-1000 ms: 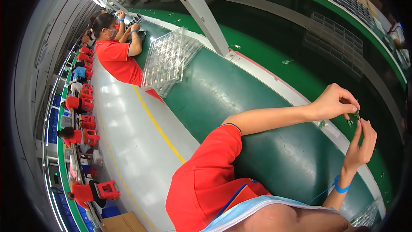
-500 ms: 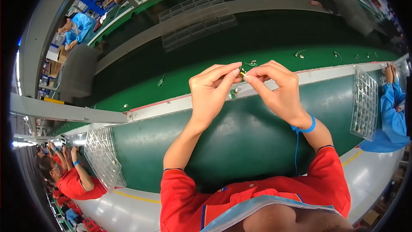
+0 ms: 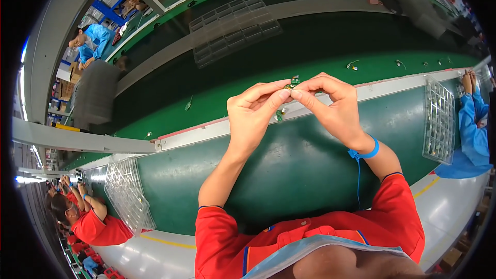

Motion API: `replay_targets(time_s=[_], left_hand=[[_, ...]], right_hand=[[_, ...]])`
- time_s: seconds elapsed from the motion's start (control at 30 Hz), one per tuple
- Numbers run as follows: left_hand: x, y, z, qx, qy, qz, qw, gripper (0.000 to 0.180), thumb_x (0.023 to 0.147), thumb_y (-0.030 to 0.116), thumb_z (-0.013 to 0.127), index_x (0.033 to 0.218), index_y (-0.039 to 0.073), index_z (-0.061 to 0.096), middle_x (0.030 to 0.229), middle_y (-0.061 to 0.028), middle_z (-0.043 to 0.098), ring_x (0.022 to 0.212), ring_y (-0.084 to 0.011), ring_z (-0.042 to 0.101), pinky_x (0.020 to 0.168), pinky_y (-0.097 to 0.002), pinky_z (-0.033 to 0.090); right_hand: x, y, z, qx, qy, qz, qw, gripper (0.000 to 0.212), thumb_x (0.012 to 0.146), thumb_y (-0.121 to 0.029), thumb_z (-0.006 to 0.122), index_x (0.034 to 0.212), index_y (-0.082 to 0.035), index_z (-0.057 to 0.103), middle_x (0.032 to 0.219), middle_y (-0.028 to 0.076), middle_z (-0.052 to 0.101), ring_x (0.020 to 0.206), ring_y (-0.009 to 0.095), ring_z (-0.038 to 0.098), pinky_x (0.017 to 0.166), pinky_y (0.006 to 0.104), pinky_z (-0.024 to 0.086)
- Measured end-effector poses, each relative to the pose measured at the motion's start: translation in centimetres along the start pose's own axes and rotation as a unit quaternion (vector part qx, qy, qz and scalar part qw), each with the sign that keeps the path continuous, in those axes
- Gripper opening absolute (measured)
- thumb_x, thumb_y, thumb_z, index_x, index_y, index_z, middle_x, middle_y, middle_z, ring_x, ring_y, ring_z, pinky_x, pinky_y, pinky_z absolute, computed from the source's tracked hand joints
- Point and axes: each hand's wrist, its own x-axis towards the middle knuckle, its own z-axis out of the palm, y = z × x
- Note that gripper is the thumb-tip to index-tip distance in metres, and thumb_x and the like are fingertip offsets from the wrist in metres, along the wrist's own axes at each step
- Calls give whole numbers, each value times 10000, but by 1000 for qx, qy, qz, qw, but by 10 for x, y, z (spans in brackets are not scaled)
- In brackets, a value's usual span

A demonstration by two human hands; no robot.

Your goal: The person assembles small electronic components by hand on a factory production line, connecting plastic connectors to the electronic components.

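Note:
Above the bench's far edge, the fingertips of my left hand point(image 3: 250, 116) pinch a small green circuit board point(image 3: 288, 87). My right hand point(image 3: 335, 106) is closed on the same board from the other side, thumb and forefinger together, and the fingers cover most of it. A blue strap point(image 3: 369, 148) circles my right wrist, with a thin cord hanging from it. Just below my fingertips, another small circuit board point(image 3: 279, 115) lies at the edge of the green bench. Right behind my fingers sits one more small board point(image 3: 295, 79) on the belt.
The green conveyor belt point(image 3: 217, 93) runs beyond a pale rail, carrying several small boards and a clear compartment tray point(image 3: 233, 28). Clear trays stand at the bench's left point(image 3: 127, 194) and right point(image 3: 439, 119). A metal frame point(image 3: 88, 135) borders the left. Co-workers sit on both sides.
The boards on the belt have shifted slightly left. My right fingertips have drawn closer to my left ones around the small circuit board, and less of it shows.

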Motion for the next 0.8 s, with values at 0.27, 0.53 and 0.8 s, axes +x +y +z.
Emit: replay_targets(time_s=[0.27, 0.53, 0.8], left_hand=[[-3, 1, 5, -104, 54, -56, 992, 200, 882, 56, 659, 1052, -50, 671, 962, -134, 692, 881, -175, 671, 828, -301, 563], [-6, -7, 11, -143, 72, -87, 983, 221, 895, 80, 650, 1079, -41, 659, 982, -118, 681, 875, -161, 664, 833, -292, 551], [-6, -8, 17, -132, 85, -52, 986, 208, 899, 54, 636, 1083, -42, 655, 1021, -122, 668, 879, -166, 659, 828, -298, 553]], right_hand=[[-2, 2, 8, -75, 102, -146, 981, 216, 714, 25, 774, 905, -4, 677, 786, 72, 660, 689, 149, 593, 619, 256, 488], [1, 2, 7, -145, 81, -179, 970, 283, 695, 41, 768, 959, -5, 677, 805, 71, 654, 711, 170, 598, 611, 267, 500], [1, 3, 4, -149, 72, -180, 970, 273, 698, 55, 754, 958, 7, 683, 838, 87, 658, 730, 189, 609, 611, 275, 507]])
